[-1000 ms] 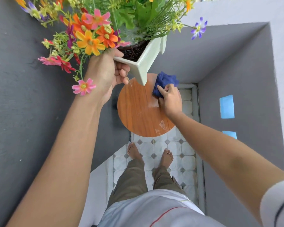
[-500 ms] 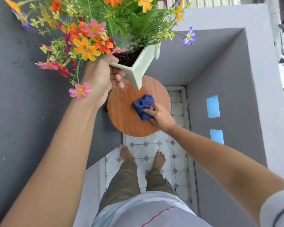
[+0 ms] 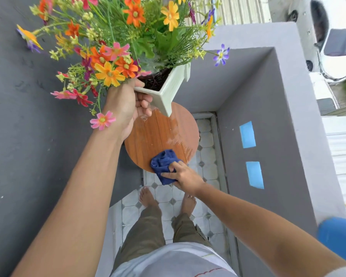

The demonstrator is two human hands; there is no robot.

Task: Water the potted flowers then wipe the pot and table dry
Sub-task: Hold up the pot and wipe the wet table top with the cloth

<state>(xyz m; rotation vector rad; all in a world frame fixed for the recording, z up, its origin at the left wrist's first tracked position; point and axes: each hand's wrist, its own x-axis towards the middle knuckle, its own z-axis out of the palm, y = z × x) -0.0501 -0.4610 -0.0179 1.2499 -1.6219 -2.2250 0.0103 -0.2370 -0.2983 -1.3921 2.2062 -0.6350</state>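
A white square pot (image 3: 171,87) full of orange, pink and yellow flowers (image 3: 116,56) is held up in the air above the round wooden table (image 3: 154,134). My left hand (image 3: 126,106) grips the pot's near rim. My right hand (image 3: 183,175) presses a crumpled dark blue cloth (image 3: 163,163) onto the table's near right edge. Wet streaks (image 3: 177,136) shine on the right side of the tabletop, and a small drop sits by the left hand.
Grey walls close in on the left (image 3: 28,136) and right (image 3: 268,136), with two blue tape patches (image 3: 247,134) on the right one. White tiled floor (image 3: 168,194) and my bare feet lie below the table. A blue object (image 3: 338,236) shows at the right edge. A white car (image 3: 336,37) is parked beyond the wall.
My right hand has dragged the blue cloth from the table's far side across to its near right edge. My left hand still holds the pot aloft.
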